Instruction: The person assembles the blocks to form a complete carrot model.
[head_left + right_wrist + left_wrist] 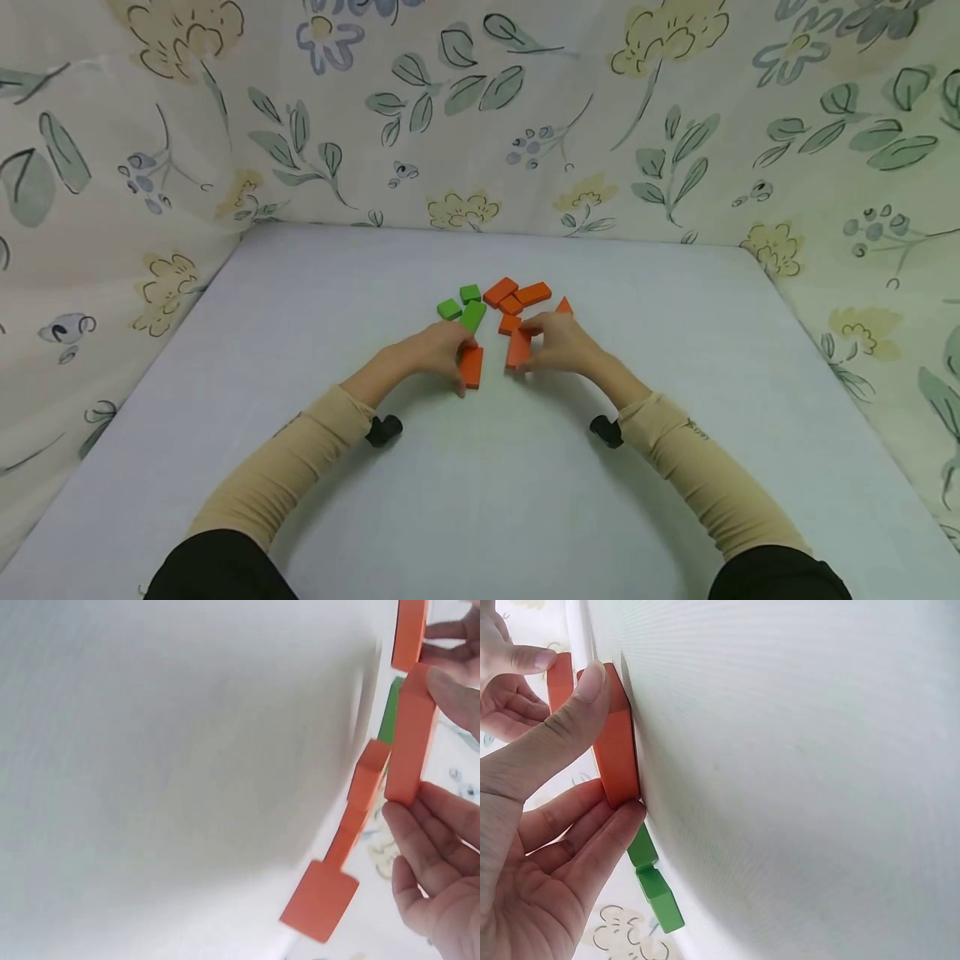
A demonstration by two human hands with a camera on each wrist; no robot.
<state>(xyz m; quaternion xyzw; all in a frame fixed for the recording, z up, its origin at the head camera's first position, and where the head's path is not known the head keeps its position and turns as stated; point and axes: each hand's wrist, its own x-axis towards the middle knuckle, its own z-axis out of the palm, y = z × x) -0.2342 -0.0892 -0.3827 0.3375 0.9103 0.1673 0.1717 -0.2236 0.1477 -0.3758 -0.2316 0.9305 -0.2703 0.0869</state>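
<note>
My left hand (441, 348) pinches an orange rectangular block (472, 367) between thumb and fingertips, its ends between them in the left wrist view. That block lies against the white table surface. Opposite it, my right hand (562, 343) grips a second orange rectangular block (412, 735) by its two ends, thumb at one end and fingers at the other. A narrow gap separates the two blocks. Just beyond my left fingers lies a green block (473, 316), and an orange block (509, 323) sits by the far end of the right-hand block.
Two small green blocks (450, 309) lie behind the left hand. Several orange blocks (501, 292) cluster at the back, and an orange triangle (564, 306) peeks out behind the right hand. The white table (480, 500) meets a floral cloth (420, 175) on its far side.
</note>
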